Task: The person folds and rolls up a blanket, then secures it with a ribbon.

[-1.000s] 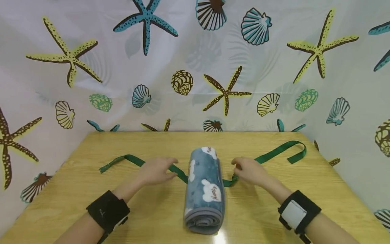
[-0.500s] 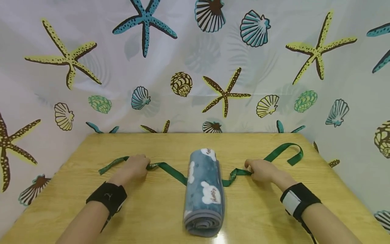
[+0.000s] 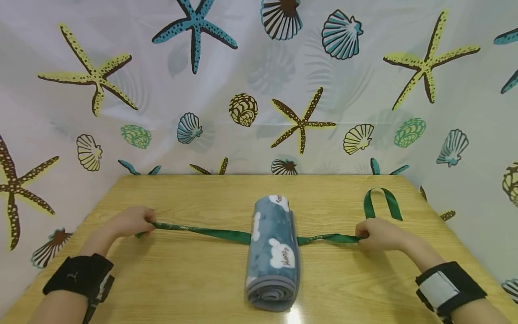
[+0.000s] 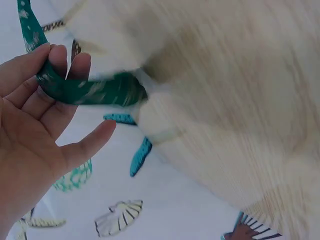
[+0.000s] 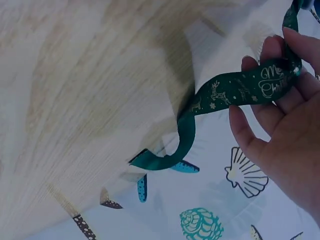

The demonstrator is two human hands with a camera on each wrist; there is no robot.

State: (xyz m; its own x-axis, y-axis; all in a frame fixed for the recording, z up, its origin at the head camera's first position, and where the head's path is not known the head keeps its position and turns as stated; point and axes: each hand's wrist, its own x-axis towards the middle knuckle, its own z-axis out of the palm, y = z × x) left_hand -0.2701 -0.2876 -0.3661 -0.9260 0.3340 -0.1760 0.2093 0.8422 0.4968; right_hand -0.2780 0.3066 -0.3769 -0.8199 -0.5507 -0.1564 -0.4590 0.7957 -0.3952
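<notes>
A rolled-up blue-grey fleece blanket (image 3: 269,252) with white printed patches lies lengthwise in front of me. A green ribbon (image 3: 228,236) extends from both of its sides, and the stretch beneath the roll is hidden. To the left, my left hand (image 3: 133,221) pinches the ribbon near that end, drawn nearly straight from the roll. On the other side my right hand (image 3: 382,235) grips it; its loose tail curls behind that hand. Up close in the right wrist view, the ribbon (image 5: 232,90) shows gold lettering and reindeer and runs through the fingers (image 5: 272,47).
The blanket and ribbon lie on a wood-grain table (image 3: 194,279). A white curtain (image 3: 158,99) printed with starfish and shells rises along the table's back and side edges. Each wrist wears a black strap (image 3: 78,275).
Both hands have moved outward from beside the roll, the left to the left and the right to the right. Each has taken hold of the ribbon, which now runs straighter. The blanket has stayed put.
</notes>
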